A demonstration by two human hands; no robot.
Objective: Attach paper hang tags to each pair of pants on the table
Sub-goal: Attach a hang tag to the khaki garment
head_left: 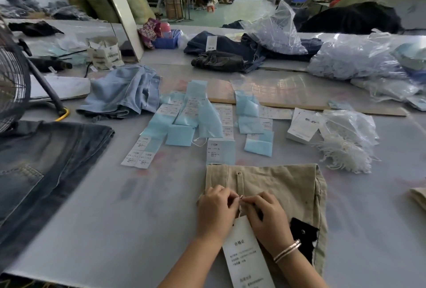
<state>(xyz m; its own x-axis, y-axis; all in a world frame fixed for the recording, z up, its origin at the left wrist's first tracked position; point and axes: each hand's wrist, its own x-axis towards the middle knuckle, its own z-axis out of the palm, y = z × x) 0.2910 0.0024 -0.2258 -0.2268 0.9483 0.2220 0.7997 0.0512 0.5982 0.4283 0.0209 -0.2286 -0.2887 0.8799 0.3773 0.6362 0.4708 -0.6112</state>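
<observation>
Your two hands meet over the waistband area of the beige pants (288, 186), which lie flat on the grey tabletop (138, 207) directly in front of you. Your left hand (215, 213) has its fingers curled in, thumb and forefinger pinching a thin string (239, 206) at a small metal pin or fastener. Your right hand (267, 216), with bangles (287, 251) on its wrist, curls the same way and pinches the string from the other side, so the fingertips of both hands nearly touch. Whether the string already passes through the fabric is too small to tell.

Below the pinch, a long white paper hang tag (246, 257) with printed text hangs on that string and lies between your forearms, partly on the pants and partly on the tabletop. A black patch with a snap (302, 233) shows on the pants just beside your right wrist.

Farther back, rows of pale blue and white printed labels (191, 124) are spread out. To their right sits a stack of white tags (302, 127), with a bundle of white string loops (343, 155) spilling from a clear plastic bag (350, 124). Dark denim jeans (46, 168) cover the left edge of the tabletop, light blue jeans (124, 94) lie crumpled behind them, and a fan (11, 80) stands at the far left.
</observation>
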